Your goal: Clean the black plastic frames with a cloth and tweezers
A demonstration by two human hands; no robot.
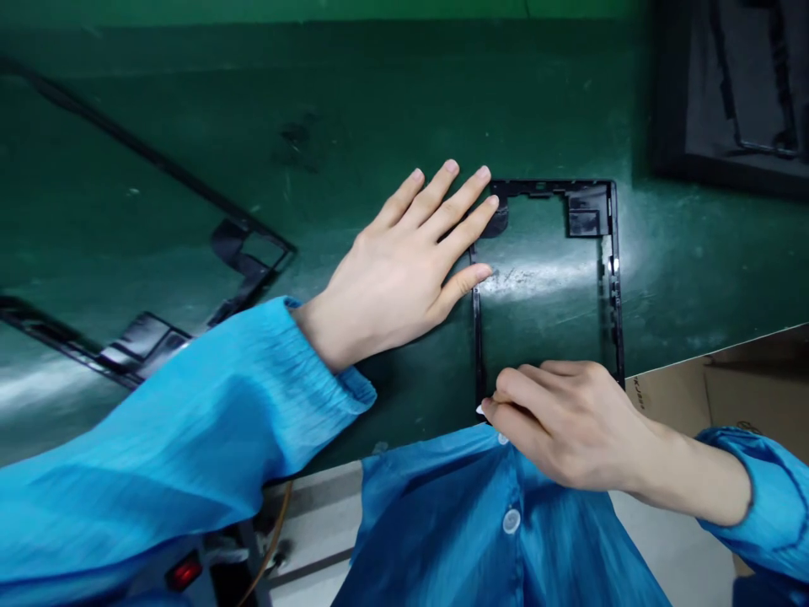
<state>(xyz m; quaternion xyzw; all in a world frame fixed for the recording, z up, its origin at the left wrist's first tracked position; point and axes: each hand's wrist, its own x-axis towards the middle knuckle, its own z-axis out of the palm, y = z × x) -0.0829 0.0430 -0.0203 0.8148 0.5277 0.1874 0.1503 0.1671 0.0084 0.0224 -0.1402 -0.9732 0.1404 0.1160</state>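
You seem to be in a workshop: green bench (392,93), black frame parts (158,166) at nine o'clock, a similar frame (618,295) at three, a dark tray (671,126) at two, your blue smock (442,527).

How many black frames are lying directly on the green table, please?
2. One black frame lies partly beneath the left hand and right hand. A second frame lies at the left, partly covered by the left sleeve. More could be hidden there.
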